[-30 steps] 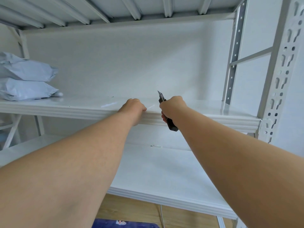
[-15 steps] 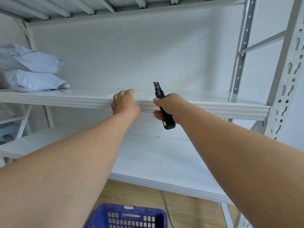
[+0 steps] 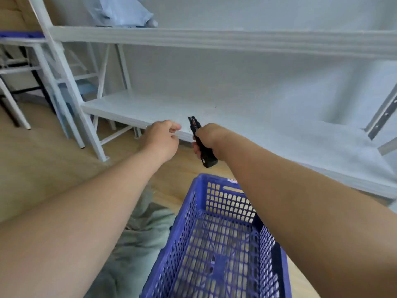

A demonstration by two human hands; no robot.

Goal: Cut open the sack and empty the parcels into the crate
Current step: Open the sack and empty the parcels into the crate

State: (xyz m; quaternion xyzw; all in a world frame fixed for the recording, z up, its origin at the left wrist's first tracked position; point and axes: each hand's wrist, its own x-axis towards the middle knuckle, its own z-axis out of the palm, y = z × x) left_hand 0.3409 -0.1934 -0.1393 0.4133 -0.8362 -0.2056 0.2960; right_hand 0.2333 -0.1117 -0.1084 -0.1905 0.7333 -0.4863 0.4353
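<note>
My right hand (image 3: 207, 136) grips a black utility knife (image 3: 202, 145), its tip pointing up and away from me. Just left of it, my left hand (image 3: 162, 137) hangs in the air with loosely curled fingers and holds nothing. Below my arms a blue perforated plastic crate (image 3: 214, 244) stands on the wooden floor with nothing inside. A pale grey-green sack (image 3: 137, 239) lies crumpled on the floor against the crate's left side, partly hidden by my left forearm.
White metal shelving (image 3: 214, 39) fills the space ahead, its low shelf (image 3: 257, 134) just beyond my hands. Pale blue parcels (image 3: 122, 11) lie on the upper shelf at top left. More white frames and a blue-edged table (image 3: 19, 36) stand at the left.
The view has tilted down from the upper shelf to the floor, bringing the crate and sack into sight. My left hand has come off the shelf edge; my right still grips the knife.
</note>
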